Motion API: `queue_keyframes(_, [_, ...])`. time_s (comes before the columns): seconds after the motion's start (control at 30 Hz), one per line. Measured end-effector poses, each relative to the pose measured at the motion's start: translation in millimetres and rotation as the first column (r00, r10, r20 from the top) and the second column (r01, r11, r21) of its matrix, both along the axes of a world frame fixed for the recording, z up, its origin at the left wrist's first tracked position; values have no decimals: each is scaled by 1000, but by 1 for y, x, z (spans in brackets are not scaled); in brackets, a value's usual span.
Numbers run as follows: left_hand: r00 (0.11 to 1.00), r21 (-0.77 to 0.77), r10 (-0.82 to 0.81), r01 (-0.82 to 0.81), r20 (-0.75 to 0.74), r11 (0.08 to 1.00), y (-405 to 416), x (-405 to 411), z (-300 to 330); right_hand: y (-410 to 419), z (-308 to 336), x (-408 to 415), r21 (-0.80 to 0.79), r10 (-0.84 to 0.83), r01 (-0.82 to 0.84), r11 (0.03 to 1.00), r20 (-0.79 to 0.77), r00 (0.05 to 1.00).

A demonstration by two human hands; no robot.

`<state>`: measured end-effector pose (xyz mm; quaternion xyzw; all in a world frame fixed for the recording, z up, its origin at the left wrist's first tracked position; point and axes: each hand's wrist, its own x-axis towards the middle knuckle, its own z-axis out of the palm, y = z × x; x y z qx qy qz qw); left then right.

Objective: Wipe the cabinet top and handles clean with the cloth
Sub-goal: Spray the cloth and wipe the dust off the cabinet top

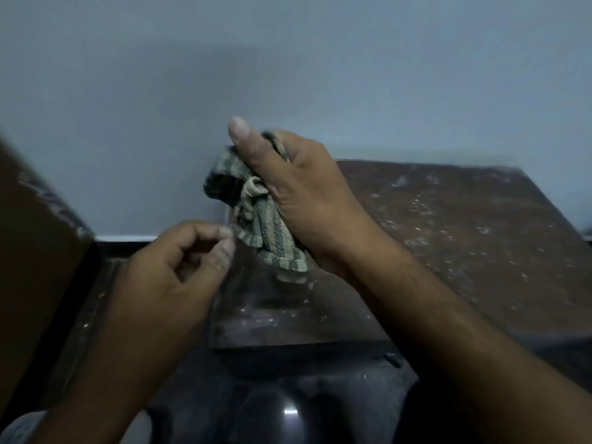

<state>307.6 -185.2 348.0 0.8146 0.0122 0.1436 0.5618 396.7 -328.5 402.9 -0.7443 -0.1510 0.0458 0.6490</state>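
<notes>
Cabinet top (pixel 448 238) — dusty, speckled, spreading below and to the right of both hands. Right hand (pixel 301 200) nearer it, closed around the bunched cloth (pixel 256 216), held clear above the surface. Left hand (pixel 179 261) — fingertips pinched at the cloth's lower edge.

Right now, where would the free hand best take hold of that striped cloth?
Probably the loose lower corner of the cloth, coming from the left. The right hand already bunches its upper right part, leaving that edge hanging free, and the left hand sits right beside it, thumb and forefinger pinched.
</notes>
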Motion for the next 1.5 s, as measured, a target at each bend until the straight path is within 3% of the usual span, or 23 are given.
queue_keyframes(0.13, [988,25,-97,101,-123,995,-28,17,16,-51,2,-9,-153,-247,239,959,-35,968])
queue_keyframes(0.27, [973,26,-193,197,-125,980,-56,34,28,-93,-7,-27,-81,-458,451,889,-192,868])
queue_keyframes(0.37, [959,81,-266,275,-102,958,-83,39,29,-122,-9,-46,106,-448,540,835,-439,779])
queue_keyframes(0.47, [958,30,-278,280,-73,959,-102,20,26,-147,-14,-64,185,-386,539,822,-516,765])
queue_keyframes(0.57, [964,-45,-255,252,-76,967,-115,-18,16,-169,-22,-76,103,-424,501,859,-403,811])
queue_keyframes(0.7, [973,-58,-193,187,-123,981,-138,-55,-7,-194,-37,-73,-165,-467,469,868,56,883])
queue_keyframes(0.83, [984,155,-154,166,-86,974,-161,-49,-22,-202,-59,-67,-571,-205,441,693,430,879])
queue_keyframes(0.93, [983,342,-177,185,-55,921,-177,-24,-23,-207,-92,-74,-639,-104,473,607,526,844])
queue_keyframes(1.07, [968,416,-238,248,-75,875,-187,15,-22,-205,-115,-108,-721,-107,517,461,533,839])
queue_keyframes(1.33, [932,506,-353,343,-80,791,-196,55,-16,-186,-114,-73,-728,-235,484,486,425,874])
queue_keyframes(1.5, [930,518,-355,349,-92,781,-200,60,-30,-191,-116,-96,-716,-208,516,471,478,853])
